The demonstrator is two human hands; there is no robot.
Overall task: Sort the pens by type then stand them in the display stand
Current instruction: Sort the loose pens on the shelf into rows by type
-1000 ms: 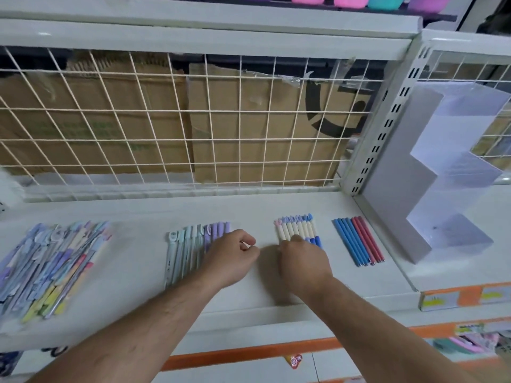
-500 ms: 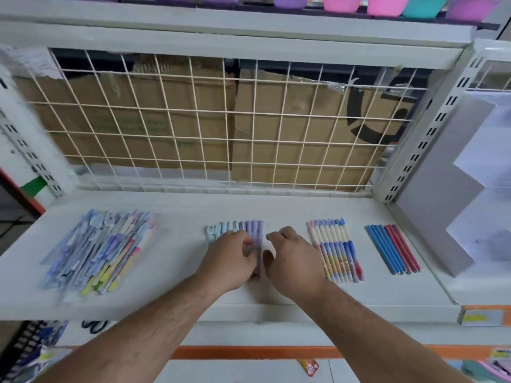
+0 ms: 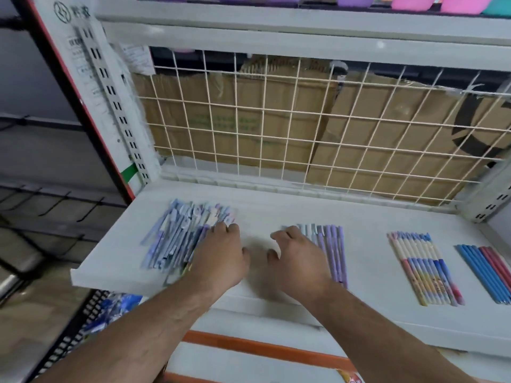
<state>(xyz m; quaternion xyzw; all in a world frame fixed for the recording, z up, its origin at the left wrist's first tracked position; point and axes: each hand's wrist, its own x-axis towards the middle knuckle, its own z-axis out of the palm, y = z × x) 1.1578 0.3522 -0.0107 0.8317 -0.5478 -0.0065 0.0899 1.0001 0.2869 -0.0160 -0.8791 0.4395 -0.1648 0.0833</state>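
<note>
Four groups of pens lie on the white shelf. At the left is a mixed heap of pens, and my left hand rests palm down on its right edge with fingers loosely bent. A row of grey and purple pens lies at the middle, partly under my right hand, which hovers or rests there with fingers spread. Further right lies a row of patterned pens, then blue and red pens. The display stand is out of view.
A wire grid with cardboard behind it closes the back of the shelf. A slotted upright stands at the left and another at the far right. Coloured cups sit on the shelf above. The shelf's front edge is just below my wrists.
The view has swung left, so the stand has left the frame. Both hands moved left: the left from the purple row onto the mixed heap, the right from the patterned pens to the purple row.
</note>
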